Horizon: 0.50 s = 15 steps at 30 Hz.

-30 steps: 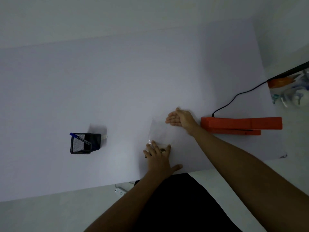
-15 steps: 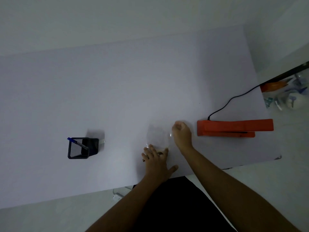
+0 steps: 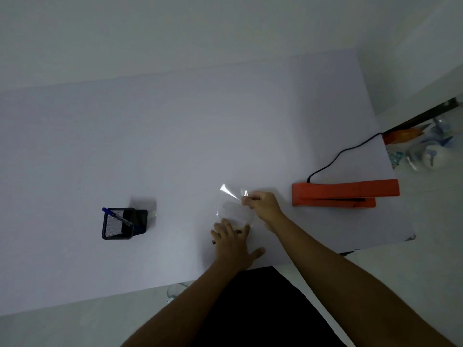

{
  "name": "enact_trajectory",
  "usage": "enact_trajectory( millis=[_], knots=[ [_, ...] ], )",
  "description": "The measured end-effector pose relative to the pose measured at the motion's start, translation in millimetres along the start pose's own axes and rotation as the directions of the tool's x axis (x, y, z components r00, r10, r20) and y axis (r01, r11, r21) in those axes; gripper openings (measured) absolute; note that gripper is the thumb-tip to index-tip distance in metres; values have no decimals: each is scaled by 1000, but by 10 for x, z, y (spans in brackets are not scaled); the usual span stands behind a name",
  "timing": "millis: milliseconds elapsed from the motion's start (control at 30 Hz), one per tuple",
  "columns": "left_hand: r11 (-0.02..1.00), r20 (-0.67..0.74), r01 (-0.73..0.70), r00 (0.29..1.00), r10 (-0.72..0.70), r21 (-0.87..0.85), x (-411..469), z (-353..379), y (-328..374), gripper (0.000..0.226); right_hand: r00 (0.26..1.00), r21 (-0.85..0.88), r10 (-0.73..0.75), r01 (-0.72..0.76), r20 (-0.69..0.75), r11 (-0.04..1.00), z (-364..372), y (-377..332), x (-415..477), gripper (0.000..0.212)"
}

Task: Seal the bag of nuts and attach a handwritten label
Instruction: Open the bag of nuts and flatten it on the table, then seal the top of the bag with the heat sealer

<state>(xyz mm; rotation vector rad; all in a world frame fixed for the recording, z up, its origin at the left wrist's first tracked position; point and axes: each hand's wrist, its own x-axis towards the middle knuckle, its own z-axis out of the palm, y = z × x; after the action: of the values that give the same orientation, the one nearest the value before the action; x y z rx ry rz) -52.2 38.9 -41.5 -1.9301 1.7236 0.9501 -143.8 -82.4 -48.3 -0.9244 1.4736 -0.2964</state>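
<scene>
A clear plastic bag (image 3: 231, 205) lies near the front edge of the white table (image 3: 175, 146). My left hand (image 3: 233, 242) presses flat on the bag's near end, where dark nuts (image 3: 238, 231) peek out between my fingers. My right hand (image 3: 263, 205) pinches the bag's far, open end and lifts it off the table. An orange heat sealer (image 3: 344, 192) with a black cord (image 3: 335, 159) lies to the right of my right hand. At the left stands a black mesh pen holder (image 3: 117, 225) with a blue pen (image 3: 116, 215); a small white label (image 3: 152, 213) sticks out behind it.
The table's right edge runs just past the sealer. Beyond it, on the floor, lie plastic bags and orange and blue clutter (image 3: 421, 149). A clear item (image 3: 175, 291) shows below the table's front edge. My dark clothing (image 3: 263, 309) fills the bottom middle.
My right hand went from lying flat on the bag's far end to pinching it, and has raised that end off the table. My left hand stayed pressed on the near end.
</scene>
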Motion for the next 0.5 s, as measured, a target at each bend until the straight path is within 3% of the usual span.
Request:
enact_trajectory(
  millis=[133, 200, 300, 367, 433, 500],
  knots=[
    [999, 1, 9, 1000, -9, -51, 46, -67, -41, 84, 1000, -15, 1, -1, 6, 1000, -30, 52, -55, 9],
    [974, -36, 50, 998, -60, -219, 63, -139, -144, 75, 1000, -11, -13, 13, 20, 1000, -18, 36, -90, 8],
    [795, -106, 114, 970, -218, -596, 128, -290, -428, 61, 998, 11, -44, 44, 43, 999, -8, 2, -109, 7],
    [681, -169, 64, 948, -271, -730, 172, -402, -637, 66, 997, -2, -55, 55, 56, 998, -6, -14, -126, 7],
    [580, -180, -27, 961, -209, -814, 223, -531, -775, 71, 996, -18, -55, 57, 67, 998, 3, -34, -159, 7],
    [532, -156, -78, 982, -102, -843, 292, -655, -855, 56, 996, -25, -54, 55, 65, 998, 15, -64, -216, 7]
  ],
)
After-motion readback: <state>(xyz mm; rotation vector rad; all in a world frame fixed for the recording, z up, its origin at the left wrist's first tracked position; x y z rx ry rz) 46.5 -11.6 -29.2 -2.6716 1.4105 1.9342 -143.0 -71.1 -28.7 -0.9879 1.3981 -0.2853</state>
